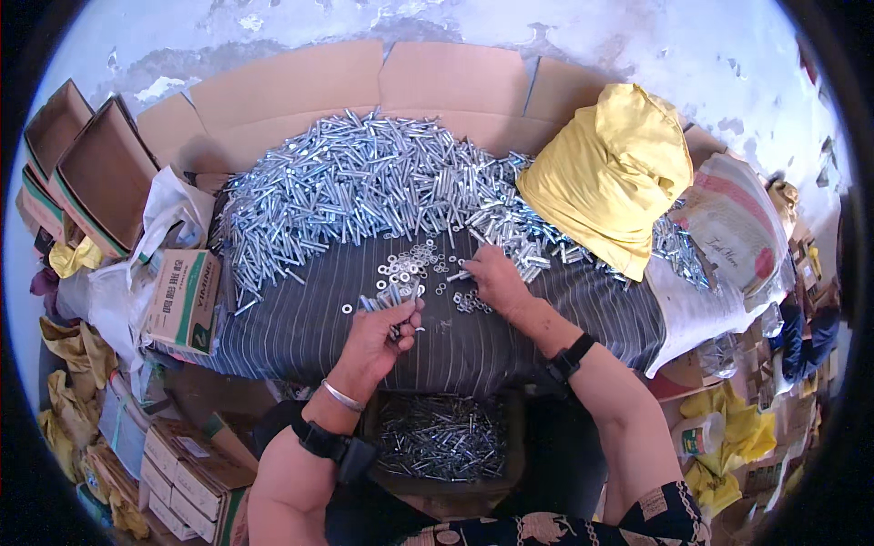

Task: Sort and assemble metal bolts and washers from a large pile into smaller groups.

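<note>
My left hand (375, 338) is closed around a small bunch of silver anchor bolts (393, 297), whose ends stick out past the thumb and fingers. To its right, my right hand (499, 280) is pinched low over the cloth, with a short silver end of an anchor bolt showing at the fingertips. Loose flat washers (406, 264) lie between the hands and beyond them. More rings, washers or nuts (470, 302), sit just under the right hand. A large heap of anchor bolts (350, 182) rises behind both hands.
Dark striped cloth (282, 337) covers the work surface, backed by cardboard (291, 86). A yellow sack (605, 182) stands on the heap's right. A white-green box (182, 300) and open cartons (105, 177) are at left. Below the front edge, a bin (442, 437) holds more bolts.
</note>
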`<act>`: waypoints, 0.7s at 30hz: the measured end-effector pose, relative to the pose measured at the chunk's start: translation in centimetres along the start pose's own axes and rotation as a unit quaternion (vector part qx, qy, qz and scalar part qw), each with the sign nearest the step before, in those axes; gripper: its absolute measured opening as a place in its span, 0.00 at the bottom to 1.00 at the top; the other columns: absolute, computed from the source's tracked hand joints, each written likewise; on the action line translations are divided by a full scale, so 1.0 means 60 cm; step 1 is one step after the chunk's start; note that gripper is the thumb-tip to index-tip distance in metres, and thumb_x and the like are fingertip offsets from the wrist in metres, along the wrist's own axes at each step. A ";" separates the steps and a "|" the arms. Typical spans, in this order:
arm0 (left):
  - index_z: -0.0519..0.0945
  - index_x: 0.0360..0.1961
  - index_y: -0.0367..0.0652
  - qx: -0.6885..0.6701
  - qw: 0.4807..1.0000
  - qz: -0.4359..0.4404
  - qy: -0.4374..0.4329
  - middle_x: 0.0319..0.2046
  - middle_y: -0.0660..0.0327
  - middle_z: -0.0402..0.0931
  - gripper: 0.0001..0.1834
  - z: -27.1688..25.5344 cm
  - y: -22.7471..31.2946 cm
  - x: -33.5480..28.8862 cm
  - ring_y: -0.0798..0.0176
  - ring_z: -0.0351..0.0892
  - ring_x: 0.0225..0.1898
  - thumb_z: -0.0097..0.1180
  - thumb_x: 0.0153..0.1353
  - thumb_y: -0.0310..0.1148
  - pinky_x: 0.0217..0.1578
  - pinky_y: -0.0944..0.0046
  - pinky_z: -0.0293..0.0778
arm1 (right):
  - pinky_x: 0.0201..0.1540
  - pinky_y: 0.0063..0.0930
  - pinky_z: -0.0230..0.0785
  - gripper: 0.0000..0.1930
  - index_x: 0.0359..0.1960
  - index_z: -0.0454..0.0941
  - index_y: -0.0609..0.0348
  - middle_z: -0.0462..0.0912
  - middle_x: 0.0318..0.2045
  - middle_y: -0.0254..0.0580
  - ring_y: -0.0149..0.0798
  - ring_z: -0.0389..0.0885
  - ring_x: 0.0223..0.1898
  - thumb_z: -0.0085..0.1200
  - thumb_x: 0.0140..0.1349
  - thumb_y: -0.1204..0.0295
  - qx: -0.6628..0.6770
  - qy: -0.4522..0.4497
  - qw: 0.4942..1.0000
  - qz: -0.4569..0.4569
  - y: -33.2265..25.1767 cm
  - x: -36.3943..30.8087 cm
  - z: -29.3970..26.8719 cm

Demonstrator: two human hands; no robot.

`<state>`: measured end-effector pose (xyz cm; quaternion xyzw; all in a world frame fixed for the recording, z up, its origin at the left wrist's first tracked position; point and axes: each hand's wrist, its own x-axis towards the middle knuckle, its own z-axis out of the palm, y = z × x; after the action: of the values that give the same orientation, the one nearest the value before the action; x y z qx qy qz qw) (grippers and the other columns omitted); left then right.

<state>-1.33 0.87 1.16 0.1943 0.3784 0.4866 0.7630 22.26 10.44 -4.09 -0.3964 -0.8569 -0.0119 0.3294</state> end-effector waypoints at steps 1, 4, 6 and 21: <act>0.78 0.37 0.32 0.009 1.000 0.006 0.002 0.22 0.61 0.75 0.08 0.002 -0.002 -0.001 0.74 0.70 0.18 0.57 0.58 0.27 0.16 0.75 0.64 | 0.38 0.41 0.69 0.08 0.30 0.79 0.58 0.74 0.28 0.45 0.51 0.74 0.35 0.54 0.46 0.79 -0.001 0.019 0.999 0.026 -0.007 -0.003 -0.008; 0.79 0.37 0.34 0.021 0.999 -0.004 -0.028 0.24 0.63 0.75 0.09 -0.004 -0.013 0.010 0.74 0.72 0.23 0.58 0.58 0.28 0.15 0.77 0.61 | 0.35 0.39 0.70 0.08 0.31 0.81 0.58 0.77 0.27 0.45 0.50 0.77 0.33 0.58 0.46 0.78 -0.043 0.024 0.996 0.075 -0.017 -0.003 -0.035; 0.79 0.37 0.34 0.024 0.999 -0.005 -0.025 0.24 0.63 0.75 0.09 -0.002 -0.019 0.011 0.74 0.72 0.23 0.58 0.58 0.28 0.15 0.76 0.62 | 0.33 0.41 0.70 0.05 0.27 0.79 0.58 0.75 0.26 0.46 0.51 0.77 0.31 0.55 0.47 0.77 0.003 0.070 0.989 0.132 -0.024 -0.003 -0.043; 0.78 0.37 0.32 0.035 0.999 -0.015 -0.026 0.25 0.60 0.76 0.09 0.006 -0.019 0.003 0.73 0.70 0.21 0.58 0.58 0.28 0.15 0.77 0.60 | 0.32 0.43 0.72 0.02 0.23 0.79 0.57 0.76 0.26 0.48 0.51 0.78 0.29 0.55 0.47 0.75 -0.035 0.087 0.973 0.213 -0.011 -0.020 -0.053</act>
<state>-0.34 0.55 0.56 0.2279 0.3780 0.4564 0.7726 24.13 8.27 -2.16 -0.5787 -0.7199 -0.0056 0.3832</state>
